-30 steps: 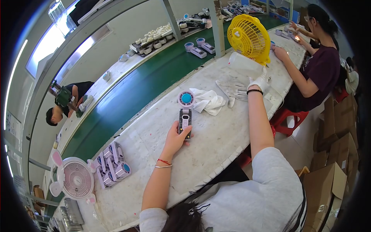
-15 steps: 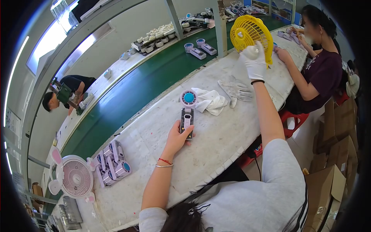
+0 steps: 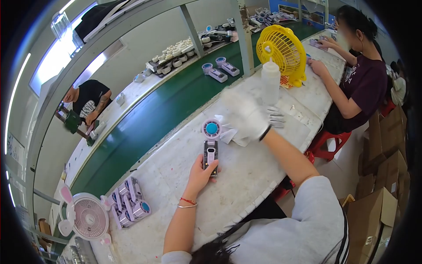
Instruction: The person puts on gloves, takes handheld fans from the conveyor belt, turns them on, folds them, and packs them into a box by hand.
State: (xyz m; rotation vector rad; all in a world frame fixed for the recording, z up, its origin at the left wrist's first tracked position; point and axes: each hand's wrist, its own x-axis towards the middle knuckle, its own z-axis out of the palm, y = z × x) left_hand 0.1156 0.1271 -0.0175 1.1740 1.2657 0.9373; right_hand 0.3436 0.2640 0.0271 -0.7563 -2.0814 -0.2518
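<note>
Fan [image 3: 211, 147] in left hand [image 3: 202, 173], right hand [image 3: 247, 116] closer

The left hand curls around it, above the table [image 3: 259, 180]. Half a second ago, the gloved right hand was by the yellow fan [image 3: 283, 50]; now it blurs over the cloth [image 3: 229, 134], nearer the held fan. I cannot tell if it holds anything.

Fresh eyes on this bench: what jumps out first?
Probably the bright yellow fan, standing at the bench's far right behind a white squeeze bottle. Next, the white-gloved right hand, blurred mid-bench, and the bare left hand gripping a blue-centred device nearby. The green strip beyond the bench also stands out.
</note>
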